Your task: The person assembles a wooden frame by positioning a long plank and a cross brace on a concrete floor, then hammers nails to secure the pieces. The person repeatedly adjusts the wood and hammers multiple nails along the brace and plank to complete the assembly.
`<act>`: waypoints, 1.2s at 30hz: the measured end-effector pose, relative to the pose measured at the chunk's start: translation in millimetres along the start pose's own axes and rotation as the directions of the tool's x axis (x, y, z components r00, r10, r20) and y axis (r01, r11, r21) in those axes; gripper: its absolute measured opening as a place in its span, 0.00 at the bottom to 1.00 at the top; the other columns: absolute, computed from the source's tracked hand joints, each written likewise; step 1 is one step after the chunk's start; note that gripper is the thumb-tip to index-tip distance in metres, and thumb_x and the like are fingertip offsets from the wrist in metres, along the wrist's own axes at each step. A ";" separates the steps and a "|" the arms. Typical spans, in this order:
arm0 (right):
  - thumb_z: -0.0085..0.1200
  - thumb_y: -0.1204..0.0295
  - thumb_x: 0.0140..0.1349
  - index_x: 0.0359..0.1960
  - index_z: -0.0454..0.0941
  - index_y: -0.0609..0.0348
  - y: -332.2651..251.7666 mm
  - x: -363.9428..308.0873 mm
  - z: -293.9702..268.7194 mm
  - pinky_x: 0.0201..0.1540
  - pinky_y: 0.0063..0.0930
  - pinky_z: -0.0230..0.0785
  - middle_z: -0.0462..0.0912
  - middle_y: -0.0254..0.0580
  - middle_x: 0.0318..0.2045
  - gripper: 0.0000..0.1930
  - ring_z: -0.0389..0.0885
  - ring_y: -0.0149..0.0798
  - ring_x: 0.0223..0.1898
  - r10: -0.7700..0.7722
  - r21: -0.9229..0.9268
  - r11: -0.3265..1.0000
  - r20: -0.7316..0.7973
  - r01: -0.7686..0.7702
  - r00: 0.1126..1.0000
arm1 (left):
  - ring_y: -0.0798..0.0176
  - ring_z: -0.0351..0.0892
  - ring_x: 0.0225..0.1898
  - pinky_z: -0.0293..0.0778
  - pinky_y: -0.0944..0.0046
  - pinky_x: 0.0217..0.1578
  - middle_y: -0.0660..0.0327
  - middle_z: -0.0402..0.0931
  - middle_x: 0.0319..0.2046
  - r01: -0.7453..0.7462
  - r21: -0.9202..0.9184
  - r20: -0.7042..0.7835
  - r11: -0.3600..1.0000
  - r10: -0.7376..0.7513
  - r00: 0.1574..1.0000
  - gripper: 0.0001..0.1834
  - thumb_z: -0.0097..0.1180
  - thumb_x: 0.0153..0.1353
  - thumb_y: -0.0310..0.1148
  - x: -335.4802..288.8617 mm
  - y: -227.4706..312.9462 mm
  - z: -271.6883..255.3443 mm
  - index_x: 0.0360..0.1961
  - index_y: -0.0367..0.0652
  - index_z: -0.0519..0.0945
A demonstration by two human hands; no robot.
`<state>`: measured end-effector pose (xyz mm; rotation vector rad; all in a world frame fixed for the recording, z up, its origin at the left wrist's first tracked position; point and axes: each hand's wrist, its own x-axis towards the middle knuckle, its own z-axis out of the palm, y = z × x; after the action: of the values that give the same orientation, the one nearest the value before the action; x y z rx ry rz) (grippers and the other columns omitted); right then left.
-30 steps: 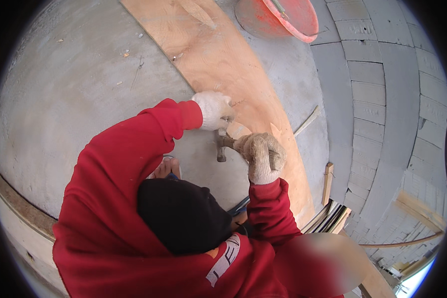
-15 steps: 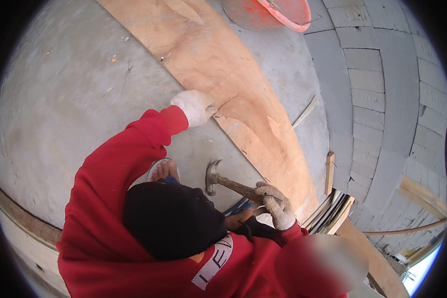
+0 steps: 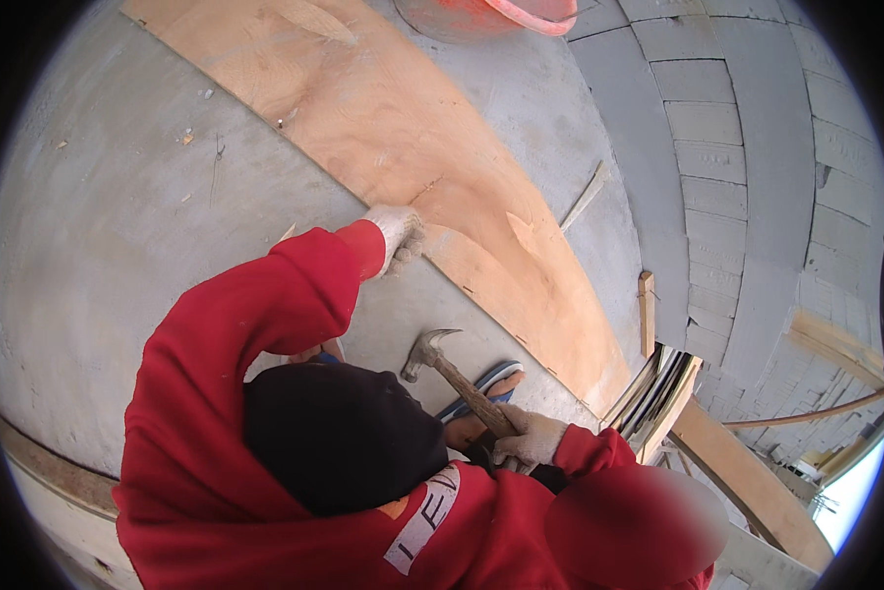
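The hammer (image 3: 473, 391) is in the right hand (image 3: 530, 440), over the concrete floor (image 3: 403, 310), and it is well apart from the board. This hand wears a pale knitted glove with dirt on it, and its grip is closed around the lower part of the wooden handle. The handle goes up and to the left from the hand, and the metal head, with its curved claw, is at the far end. Just beside the handle, one foot is in a blue sandal (image 3: 501, 372) with a white edge.

A little farther, the left hand (image 3: 395, 234), also gloved, is at the near edge of the long plywood board (image 3: 442, 167). Its fingers are bent; I cannot tell if its grip is pinching something. Both arms have red sleeves (image 3: 309, 285). The board lies flat on the floor, slanting from upper left to lower right, and some small dark marks are along its near edge.

Near its right end there is a bundle of thin strips (image 3: 648, 403). Beyond the board lie a pale stick (image 3: 586, 197) and a short wooden piece (image 3: 647, 315). Farthest are a red bucket (image 3: 462, 20) and a grey block wall (image 3: 712, 162).
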<state>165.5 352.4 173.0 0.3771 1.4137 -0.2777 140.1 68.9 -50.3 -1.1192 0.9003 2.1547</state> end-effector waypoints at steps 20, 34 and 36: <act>0.57 0.63 0.66 0.54 0.72 0.59 -34.2 153.9 20.9 0.41 0.53 0.75 0.83 0.64 0.36 0.19 0.84 0.66 0.41 -0.594 -0.518 0.804 -0.722 0.293 0.355 | 0.74 0.56 0.11 0.54 0.70 0.11 0.74 0.63 0.15 0.069 -0.269 0.053 0.961 -0.057 0.997 0.11 0.54 0.63 0.38 -16.1 6.3 8.5 0.24 0.53 0.72; 0.56 0.64 0.65 0.50 0.74 0.60 -31.9 167.4 31.2 0.38 0.48 0.76 0.83 0.59 0.30 0.16 0.85 0.63 0.34 -0.621 -0.448 0.689 -0.770 0.570 0.145 | 0.75 0.61 0.13 0.58 0.73 0.12 0.73 0.70 0.18 0.137 -0.232 0.121 0.963 -0.111 0.986 0.11 0.54 0.68 0.41 -25.9 9.8 -5.0 0.29 0.50 0.75; 0.54 0.61 0.66 0.51 0.74 0.57 -38.1 170.7 23.1 0.41 0.56 0.75 0.83 0.65 0.33 0.18 0.83 0.69 0.39 -0.588 -0.448 0.799 -0.721 0.401 0.366 | 0.77 0.62 0.13 0.59 0.75 0.11 0.75 0.70 0.17 0.215 -0.320 0.170 0.923 -0.168 0.971 0.11 0.54 0.69 0.41 -17.0 13.8 -2.6 0.29 0.50 0.75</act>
<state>194.8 314.2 3.2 -0.1750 2.5293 -0.4853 140.1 55.5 -32.8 -1.1421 0.3479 2.2390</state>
